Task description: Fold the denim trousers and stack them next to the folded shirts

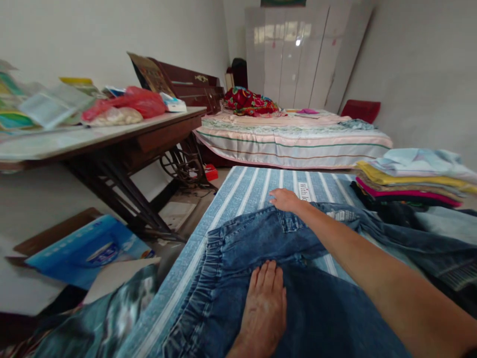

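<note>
Dark blue jeans [253, 238] with a gathered elastic waist lie spread on a bed covered by a blue-and-white striped sheet [242, 191]. The waist faces left and the legs run to the right. My left hand [263, 303] rests flat on the jeans near the waist, fingers stretched out. At the far edge of the jeans, just beyond a pocket, is my right hand [286, 200], its fingers pointing left and apart; nothing shows in them. My right forearm reaches across the trouser legs.
A stack of folded clothes [410, 184] sits at the right, with dark garments beside it. On the left stands a sewing-machine table [149, 130] bearing a red plastic bag [145, 102]. A blue box [93, 248] lies below. Another bed [298, 144] stands behind.
</note>
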Tool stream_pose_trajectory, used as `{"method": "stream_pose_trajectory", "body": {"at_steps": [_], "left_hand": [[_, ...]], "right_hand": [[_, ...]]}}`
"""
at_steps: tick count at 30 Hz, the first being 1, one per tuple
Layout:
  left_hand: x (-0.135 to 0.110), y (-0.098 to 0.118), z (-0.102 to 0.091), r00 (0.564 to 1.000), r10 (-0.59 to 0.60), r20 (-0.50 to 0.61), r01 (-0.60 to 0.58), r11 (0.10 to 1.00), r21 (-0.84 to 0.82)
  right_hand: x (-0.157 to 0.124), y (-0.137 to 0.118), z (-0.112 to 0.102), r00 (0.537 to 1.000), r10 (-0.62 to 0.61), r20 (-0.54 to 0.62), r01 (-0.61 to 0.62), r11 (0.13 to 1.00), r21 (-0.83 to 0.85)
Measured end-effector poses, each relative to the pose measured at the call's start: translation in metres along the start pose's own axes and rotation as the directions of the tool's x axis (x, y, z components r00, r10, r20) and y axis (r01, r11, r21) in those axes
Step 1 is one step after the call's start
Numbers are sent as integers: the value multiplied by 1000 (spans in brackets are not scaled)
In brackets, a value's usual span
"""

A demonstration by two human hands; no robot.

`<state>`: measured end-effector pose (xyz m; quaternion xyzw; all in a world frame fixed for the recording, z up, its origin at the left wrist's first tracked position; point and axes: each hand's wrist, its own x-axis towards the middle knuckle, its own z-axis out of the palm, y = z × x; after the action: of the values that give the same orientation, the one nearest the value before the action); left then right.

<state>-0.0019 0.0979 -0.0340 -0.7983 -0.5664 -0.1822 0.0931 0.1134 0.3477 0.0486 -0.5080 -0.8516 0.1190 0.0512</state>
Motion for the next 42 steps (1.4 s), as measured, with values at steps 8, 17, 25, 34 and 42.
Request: {"method": "stream_pose_trajectory", "body": {"at_steps": [8, 17, 25, 34, 42], "left_hand": [[3, 1, -1, 1000, 3, 26, -3, 1000, 16], [7, 5, -4, 993, -38, 108, 37, 999, 9], [9, 3, -4, 991, -17, 135, 14, 1000, 18], [9, 4, -5, 986, -19, 163, 14, 999, 33], [8, 5, -2, 986, -32, 166, 24, 998, 49]], "right_hand": [[39, 16, 3, 907, -175, 384, 140, 983, 116], [30, -8, -4, 924, -245, 293, 274, 960, -61], [18, -20, -5, 959, -274, 66, 282, 927, -249], [17, -30, 3, 963, -268, -8, 259, 938, -231], [39, -10, -7, 972, -198, 128, 202, 979, -22]]}}
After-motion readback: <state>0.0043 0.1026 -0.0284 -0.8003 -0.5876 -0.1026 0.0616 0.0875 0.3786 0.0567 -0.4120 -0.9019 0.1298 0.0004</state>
